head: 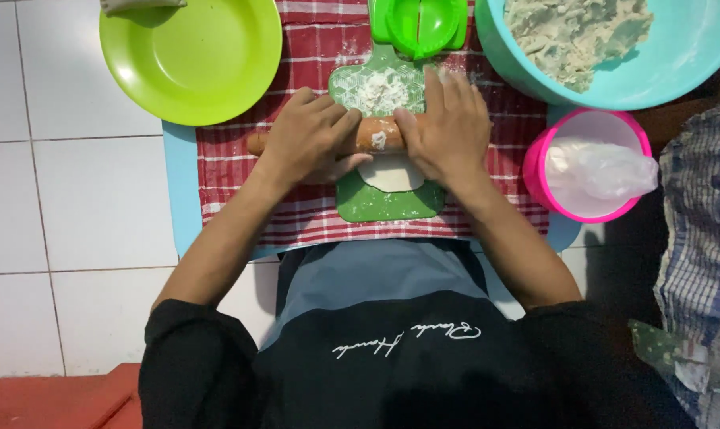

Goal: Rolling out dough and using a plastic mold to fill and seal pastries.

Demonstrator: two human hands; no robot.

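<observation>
A wooden rolling pin [378, 133] lies across a small dark green board [384, 205] dusted with flour. My left hand [308, 137] presses on the pin's left part, and my right hand [449, 127] presses on its right part. A flat round piece of white dough [392, 175] shows on the board just below the pin, partly hidden by my hands. The board rests on a red and white checked cloth [241, 171] over a light blue mat [182, 187].
A lime green plate [189, 59] sits at the upper left. A bright green hinged press [418, 24] lies above the board. A turquoise bowl [678, 63] holds crumbly dough. A pink tub [586, 163] holds a white bag. White floor tiles [66, 191] lie left.
</observation>
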